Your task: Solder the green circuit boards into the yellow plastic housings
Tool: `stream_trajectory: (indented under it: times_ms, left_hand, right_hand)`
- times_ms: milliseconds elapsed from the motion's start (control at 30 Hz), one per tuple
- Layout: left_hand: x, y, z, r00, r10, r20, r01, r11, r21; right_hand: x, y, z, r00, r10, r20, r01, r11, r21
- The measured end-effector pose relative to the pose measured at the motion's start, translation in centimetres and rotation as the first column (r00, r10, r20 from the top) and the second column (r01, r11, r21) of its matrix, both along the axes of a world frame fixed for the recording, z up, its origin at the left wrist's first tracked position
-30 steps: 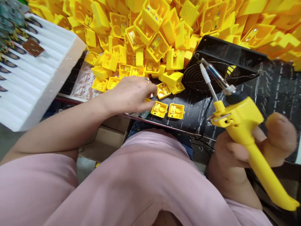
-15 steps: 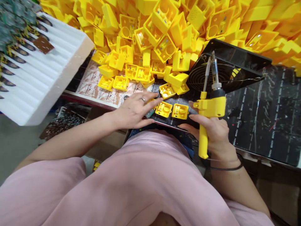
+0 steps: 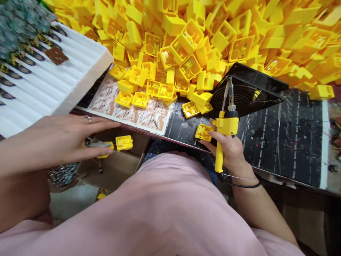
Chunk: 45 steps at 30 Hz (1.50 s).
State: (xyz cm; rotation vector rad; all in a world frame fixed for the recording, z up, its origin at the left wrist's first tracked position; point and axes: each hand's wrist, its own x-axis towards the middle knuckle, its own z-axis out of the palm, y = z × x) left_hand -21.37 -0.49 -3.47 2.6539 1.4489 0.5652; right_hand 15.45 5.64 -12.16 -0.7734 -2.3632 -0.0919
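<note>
My left hand (image 3: pixel 61 142) is past the table's front edge at the left, thumb and fingers apart. By its thumb is a yellow plastic case (image 3: pixel 106 151) with a greyish part, partly hidden; I cannot tell whether they touch. Another yellow case (image 3: pixel 124 143) is just beyond the fingertips, over a cardboard box. My right hand (image 3: pixel 230 149) is wrapped round a yellow soldering gun (image 3: pixel 226 126), its tip pointing up and away. Its fingertips are at a small open yellow case (image 3: pixel 203 132) on the black mat.
A big heap of yellow cases (image 3: pixel 191 35) covers the back of the table. A black fan (image 3: pixel 245 92) leans behind the soldering gun. At the left, a white foam tray (image 3: pixel 85 60) bears round speakers and wired parts. Below the edge is a cardboard box (image 3: pixel 106 177).
My left hand has moved left off the table, and two yellow cases are now beside it past the edge. The right hand keeps the soldering gun, its fingers now at the remaining front case.
</note>
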Motion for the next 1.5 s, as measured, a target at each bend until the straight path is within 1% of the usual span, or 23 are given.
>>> stream_trajectory:
  times_ms: [67,133,200,267,333,400,467,533,633,667,733,767,833,933,1000,1067,1100,1167,1233,1300,1367,1433,1500]
  left_hand:
    - [3.0,1.9,-1.0,0.999,-0.001,-0.041,0.003,0.999,0.043]
    - [5.6,4.2,-2.6,0.995,-0.016,-0.101,0.025,0.996,0.081]
    - [7.2,6.3,-4.3,0.981,-0.036,-0.188,0.062,0.988,0.139]
    - [7.8,7.6,-5.3,0.957,-0.022,-0.289,0.082,0.977,0.195]
    - [8.1,7.9,-5.6,0.935,-0.008,-0.354,0.090,0.973,0.214]
    - [8.4,7.3,-5.3,0.931,-0.031,-0.364,0.112,0.973,0.203]
    - [9.0,6.3,-4.9,0.940,-0.082,-0.332,0.153,0.969,0.194]
    - [9.2,5.3,-4.9,0.958,-0.094,-0.270,0.143,0.975,0.170]
    - [8.1,4.5,-5.2,0.992,-0.090,-0.090,0.093,0.995,0.037]
    - [7.3,4.4,-5.4,0.993,-0.115,-0.021,0.115,0.993,-0.018]
    - [5.6,4.4,-5.7,0.976,-0.202,0.076,0.209,0.973,-0.096]
    - [5.0,4.5,-5.9,0.966,-0.241,0.092,0.250,0.962,-0.112]
    - [4.6,4.6,-6.5,0.965,-0.253,0.074,0.259,0.962,-0.089]
    - [5.9,4.6,-7.2,0.989,-0.143,0.032,0.141,0.989,0.048]
    - [6.6,4.4,-7.3,0.997,-0.078,0.018,0.075,0.989,0.125]
    - [5.9,4.0,-7.1,0.999,-0.016,0.039,0.009,0.985,0.172]
    - [4.8,3.8,-7.0,0.998,0.035,0.054,-0.045,0.981,0.191]
    - [1.7,3.5,-7.0,0.977,0.200,0.069,-0.210,0.955,0.208]
    - [-1.7,3.3,-7.7,0.925,0.378,0.034,-0.378,0.909,0.174]
    - [-4.0,3.2,-8.7,0.895,0.446,-0.031,-0.440,0.891,0.110]
    - [-4.4,3.1,-9.6,0.908,0.413,-0.070,-0.407,0.910,0.081]
    - [-3.4,2.8,-9.9,0.940,0.335,-0.062,-0.329,0.940,0.093]
    - [-1.9,2.7,-9.7,0.965,0.260,-0.031,-0.256,0.961,0.104]
  right_hand:
    - [0.0,0.0,0.0,1.000,0.016,-0.011,-0.017,1.000,-0.020]
    - [0.0,0.0,0.2,0.999,0.040,-0.027,-0.041,0.998,-0.052]
    - [0.0,-0.1,0.3,0.998,0.052,-0.035,-0.054,0.996,-0.070]
    - [0.1,-0.2,0.4,0.998,0.044,-0.035,-0.046,0.997,-0.069]
    - [0.2,-0.3,0.4,0.999,0.027,-0.039,-0.030,0.997,-0.068]
    - [0.3,-0.4,0.4,0.999,0.019,-0.051,-0.022,0.997,-0.071]
    - [0.4,-0.5,0.5,0.997,0.031,-0.072,-0.037,0.996,-0.082]
    - [0.3,-0.4,0.6,0.994,0.056,-0.089,-0.064,0.993,-0.099]
    - [0.1,-0.1,0.7,0.992,0.089,-0.093,-0.100,0.988,-0.118]
    - [0.0,0.0,0.6,0.992,0.092,-0.092,-0.103,0.987,-0.126]
    - [-0.3,0.2,0.6,0.992,0.089,-0.094,-0.102,0.984,-0.147]
    - [-0.5,0.2,0.6,0.991,0.089,-0.097,-0.103,0.983,-0.154]
    - [-1.0,0.2,0.6,0.991,0.094,-0.094,-0.108,0.983,-0.151]
    - [-1.6,0.3,0.5,0.991,0.114,-0.065,-0.120,0.987,-0.104]
    - [-1.6,0.4,0.4,0.992,0.114,-0.053,-0.118,0.990,-0.073]
    - [-1.2,0.4,0.2,0.991,0.103,-0.082,-0.108,0.992,-0.067]
    - [-1.0,0.4,0.1,0.989,0.096,-0.111,-0.105,0.992,-0.076]
    - [-0.9,0.5,0.0,0.983,0.091,-0.159,-0.106,0.990,-0.094]
    - [-1.4,0.5,0.0,0.981,0.104,-0.162,-0.118,0.990,-0.077]
    - [-2.6,0.5,0.1,0.985,0.121,-0.123,-0.126,0.991,-0.032]
    - [-4.1,0.5,0.2,0.989,0.118,-0.089,-0.120,0.993,-0.011]
    - [-5.6,0.6,0.2,0.994,0.088,-0.071,-0.089,0.996,-0.007]
    - [-6.7,0.8,0.1,0.995,0.080,-0.065,-0.080,0.997,0.003]
